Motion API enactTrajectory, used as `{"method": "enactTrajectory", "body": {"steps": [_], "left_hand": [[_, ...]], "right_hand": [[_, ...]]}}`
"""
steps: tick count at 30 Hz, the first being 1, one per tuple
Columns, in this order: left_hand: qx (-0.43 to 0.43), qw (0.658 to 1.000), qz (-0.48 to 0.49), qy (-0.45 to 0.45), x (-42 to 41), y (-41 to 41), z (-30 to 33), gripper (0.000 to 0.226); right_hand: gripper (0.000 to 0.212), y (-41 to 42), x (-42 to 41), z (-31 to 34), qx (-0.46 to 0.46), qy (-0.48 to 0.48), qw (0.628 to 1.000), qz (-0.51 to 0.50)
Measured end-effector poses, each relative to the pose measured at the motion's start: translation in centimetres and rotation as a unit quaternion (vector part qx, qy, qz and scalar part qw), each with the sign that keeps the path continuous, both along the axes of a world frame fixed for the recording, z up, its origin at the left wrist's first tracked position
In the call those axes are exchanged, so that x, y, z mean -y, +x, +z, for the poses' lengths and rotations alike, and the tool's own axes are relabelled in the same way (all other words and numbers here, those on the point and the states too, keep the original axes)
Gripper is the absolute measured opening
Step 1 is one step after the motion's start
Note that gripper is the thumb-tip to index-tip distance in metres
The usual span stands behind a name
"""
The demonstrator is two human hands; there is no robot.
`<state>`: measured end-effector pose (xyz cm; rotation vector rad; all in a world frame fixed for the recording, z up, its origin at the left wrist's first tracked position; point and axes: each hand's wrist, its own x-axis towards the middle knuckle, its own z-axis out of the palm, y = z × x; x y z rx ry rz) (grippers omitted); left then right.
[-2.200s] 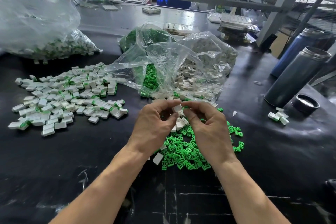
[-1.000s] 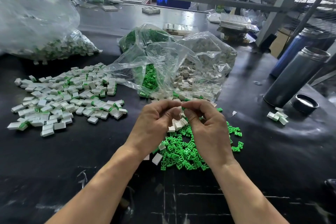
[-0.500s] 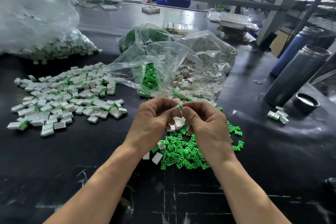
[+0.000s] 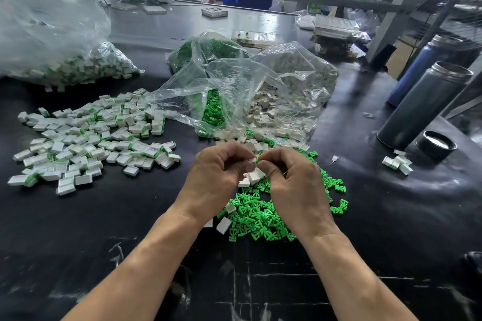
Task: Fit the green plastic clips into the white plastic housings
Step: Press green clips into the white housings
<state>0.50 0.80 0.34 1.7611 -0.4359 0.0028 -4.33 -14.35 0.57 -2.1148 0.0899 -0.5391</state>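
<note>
Left hand: my left hand [image 4: 216,172] was curled, back up, thumb and forefinger pinched at the tips.
Right hand: my right hand [image 4: 294,185] mirrored it, fingertips meeting the left's.
Forearms: both bare, angled inward from the bottom corners.
Wrists: slightly bent, held close together.
</note>
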Motion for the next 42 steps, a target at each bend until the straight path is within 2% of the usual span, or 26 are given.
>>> {"method": "enactTrajectory", "body": {"steps": [9, 14, 19, 23, 28, 30, 33, 35, 42], "left_hand": [[-0.001, 1.000, -0.004, 0.009, -0.2, -0.2, 0.3, 0.028], [-0.003, 1.000, -0.007, 0.018, -0.2, -0.2, 0.2, 0.029], [0.007, 0.999, 0.002, 0.044, -0.3, 0.0, 0.2, 0.031], [-0.018, 1.000, 0.012, -0.015, -0.3, 0.2, 0.1, 0.028], [-0.043, 0.998, 0.002, -0.051, 0.1, 0.3, 0.0, 0.014], [-0.046, 0.997, -0.006, -0.059, 0.4, 0.2, -0.1, 0.008], [-0.061, 0.995, -0.019, -0.078, 0.7, 0.0, -0.1, 0.006], [-0.072, 0.992, -0.042, -0.098, 0.9, -0.3, 0.0, 0.007], [-0.081, 0.987, -0.091, -0.109, 1.3, -0.9, 0.2, 0.007]], "right_hand": [[0.005, -0.1, -0.4, 0.1, 0.006, -0.018, 1.000, -0.004], [0.006, -0.2, -0.4, 0.2, -0.024, 0.014, 0.999, -0.017], [0.005, -0.4, -0.8, -0.1, 0.020, -0.076, 0.997, -0.016], [0.013, 0.0, -0.7, -0.5, -0.018, 0.073, 0.997, -0.004], [0.021, 0.0, -0.7, -0.6, -0.022, 0.193, 0.981, 0.012], [0.027, 0.0, -0.6, -0.5, -0.036, 0.209, 0.977, 0.008], [0.061, 0.1, -0.6, -0.4, -0.087, 0.236, 0.967, 0.038], [0.072, 0.1, -0.8, -0.5, -0.107, 0.251, 0.960, 0.060], [0.070, 0.2, -1.4, -0.8, -0.101, 0.279, 0.953, 0.054]]}}
